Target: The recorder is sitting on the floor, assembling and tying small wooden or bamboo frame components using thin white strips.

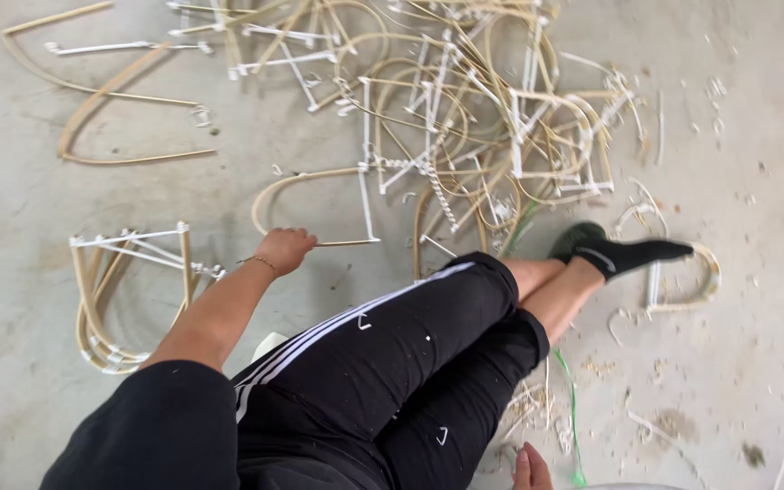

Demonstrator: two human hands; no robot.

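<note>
Bent tan cane hoop w/ white plastic-wrapped joints [315,195]: prob. light, springy, slick wrap; left hand [283,249] fisted on its straight rail; right hand [531,467] open, empty.

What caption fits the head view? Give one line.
Seated person's left hand grips a cane frame on the floor beside a frame pile.

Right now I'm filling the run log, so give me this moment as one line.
left hand: grips curved cane frame on floor | right hand: low by knee, empty | frame pile: ahead | stacked frames: left
</note>
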